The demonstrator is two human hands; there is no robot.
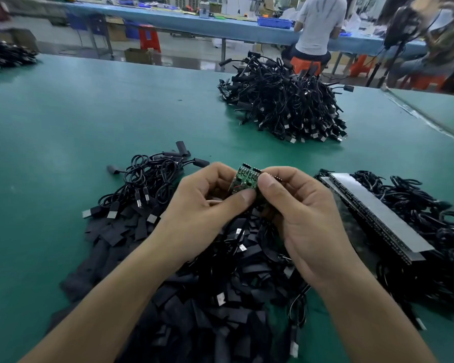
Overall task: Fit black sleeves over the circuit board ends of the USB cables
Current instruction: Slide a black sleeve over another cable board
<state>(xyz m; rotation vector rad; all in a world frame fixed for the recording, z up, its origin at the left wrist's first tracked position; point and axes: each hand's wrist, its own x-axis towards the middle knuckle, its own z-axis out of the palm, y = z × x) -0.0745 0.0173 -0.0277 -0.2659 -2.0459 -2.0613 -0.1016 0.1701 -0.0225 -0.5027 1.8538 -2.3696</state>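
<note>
Both hands are raised over the near middle of the green desk [63, 127], holding one small piece between them: a pair of green circuit boards [244, 178] joined side by side, black connectors on their top edge. The left hand [207, 195] grips them with curled fingers behind and the thumb pressed on the lower edge. The right hand [296, 205] pinches the right side, thumb in front and fingers curled behind. The wires under the boards are hidden by the hands.

A heap of flat black sleeves [207, 297] lies under the forearms, running to the near edge. A loose pile of USB cables [152, 176] with silver plugs is just left of the hands, touching the sleeve heap. A second cable pile [430, 231] sits toward the right edge, with a long grey strip [372, 213] with a dark toothed side lying across it; can't tell exactly what it is. A big tangled cable mound [283, 100] sits toward the far edge, well apart from the hands.

Behind the desk is a blue workbench [194, 22] with a blue bin [274, 22] on it, where a person in a white shirt [320, 22] sits on an orange stool [306, 65], back to the camera. There is also a red stool [149, 38] at the far left.
</note>
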